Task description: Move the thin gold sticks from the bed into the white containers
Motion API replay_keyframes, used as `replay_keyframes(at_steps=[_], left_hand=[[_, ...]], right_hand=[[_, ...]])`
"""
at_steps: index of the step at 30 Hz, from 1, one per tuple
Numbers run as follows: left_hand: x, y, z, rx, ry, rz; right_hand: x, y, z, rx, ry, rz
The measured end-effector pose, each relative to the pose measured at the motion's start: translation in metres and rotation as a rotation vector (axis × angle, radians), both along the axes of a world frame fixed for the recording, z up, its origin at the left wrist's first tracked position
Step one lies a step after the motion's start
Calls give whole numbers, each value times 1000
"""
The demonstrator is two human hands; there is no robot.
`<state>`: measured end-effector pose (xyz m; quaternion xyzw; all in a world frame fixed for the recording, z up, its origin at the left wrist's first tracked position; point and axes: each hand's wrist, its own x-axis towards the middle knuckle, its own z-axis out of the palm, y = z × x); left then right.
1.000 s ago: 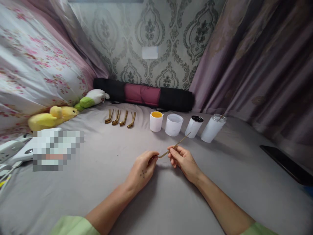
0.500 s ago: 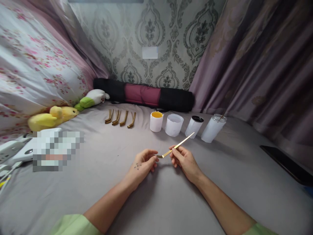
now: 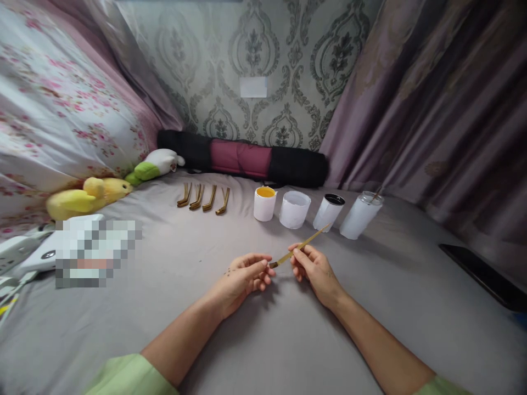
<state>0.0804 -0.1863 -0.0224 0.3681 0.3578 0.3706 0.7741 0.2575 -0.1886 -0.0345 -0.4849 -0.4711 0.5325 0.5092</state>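
Note:
My right hand (image 3: 315,270) pinches a thin, flat gold-coloured strip (image 3: 307,242) near its middle, thumb on top. The strip slants up and away to the right, and its near end is bent and darker. Around that bent end, the thumb and forefinger of my left hand (image 3: 247,275) close, while its other fingers curl loosely below. Both hands are above the grey cloth (image 3: 284,340). Beyond the strip's far tip stands a white-wrapped cup with a black inside (image 3: 325,215). Farther left lie several similar bent gold pieces (image 3: 209,198) in a row.
Left of the black-lined cup are a white-wrapped cup (image 3: 294,213) and one with yellow inside (image 3: 263,208); right of it, a tilted wrapped jar (image 3: 358,220) holds a thin stick. A phone (image 3: 481,274) lies right. Plush toys (image 3: 88,200) and a power strip (image 3: 16,249) are left.
My left hand has shifted slightly right and turned, its fingers closer to the strip's bent end. The strip has rolled a little, and its bright glint is gone.

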Motion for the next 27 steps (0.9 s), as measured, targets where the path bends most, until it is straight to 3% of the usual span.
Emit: replay_keyframes(at_steps=[16,27], left_hand=[[0,4,-6,-223,-190,-193],[1,3,-2,-296,-218,-201]], right_hand=[[-1,-3,4,18,-41,-34],[-2,-4,4,38,-36,-41]])
